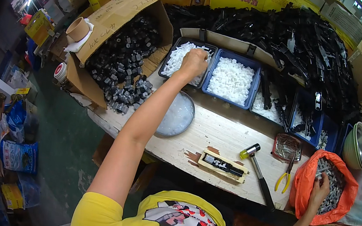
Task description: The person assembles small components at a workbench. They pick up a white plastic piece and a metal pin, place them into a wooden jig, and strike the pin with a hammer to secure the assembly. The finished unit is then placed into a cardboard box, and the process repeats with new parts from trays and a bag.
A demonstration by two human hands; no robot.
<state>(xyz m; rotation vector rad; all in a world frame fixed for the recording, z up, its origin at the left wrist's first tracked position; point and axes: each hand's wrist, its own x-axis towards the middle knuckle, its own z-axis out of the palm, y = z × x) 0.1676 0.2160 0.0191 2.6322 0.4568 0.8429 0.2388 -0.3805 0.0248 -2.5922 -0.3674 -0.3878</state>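
My left hand [194,62] reaches into a dark tray [163,68] of white plastic pieces [179,53]; its fingers are curled together, and what they hold is hidden. At the right, my right hand [319,191] dips into an orange bag [305,176] of small grey parts [332,195], fingers bent and drawn close among them; I cannot see what is in them. Between the two arms, a cream block [235,177] lies on the bench with a black mechanism [223,165] set in its recess. A hammer [259,174] rests right of the block, beside yellow-handled pliers [283,179].
Blue bins [255,86] of white pieces line the bench before a heap of black parts [288,40]. A round pan [191,123] sits below the left tray. An open carton [104,33] of dark blocks stands left; a red dish [286,158] of pins and stacked bowls [355,149] stand right.
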